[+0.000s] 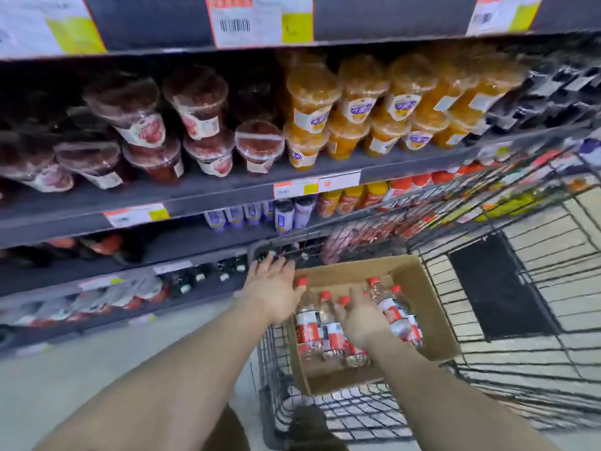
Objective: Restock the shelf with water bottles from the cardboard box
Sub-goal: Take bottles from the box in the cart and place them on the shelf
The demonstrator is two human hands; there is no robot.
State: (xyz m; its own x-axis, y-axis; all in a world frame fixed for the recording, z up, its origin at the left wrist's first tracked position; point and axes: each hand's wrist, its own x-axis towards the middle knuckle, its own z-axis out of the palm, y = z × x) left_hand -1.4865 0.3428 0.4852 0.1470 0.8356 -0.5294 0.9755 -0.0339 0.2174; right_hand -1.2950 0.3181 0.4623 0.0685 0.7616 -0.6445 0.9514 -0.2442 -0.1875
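A brown cardboard box [419, 281] sits inside a black wire shopping cart [520, 320]. Several clear water bottles [395, 315] with red caps and red-white labels lie and stand in the box. My left hand [271, 288] hovers over the box's left edge, fingers spread, its thumb beside a red cap. My right hand [359, 319] reaches into the box above the bottles, fingers apart, touching or just over them; nothing is clasped. The shelf [195, 196] runs along the left and top.
Upper shelf holds red fruit cups [195, 112] and orange fruit cups [357, 102]. Lower tiers carry small purple-labelled bottles [283, 216], orange jars [354, 196] and dark bottles [201, 275]. Price tags line the shelf edges. Pale floor [65, 369] lies below.
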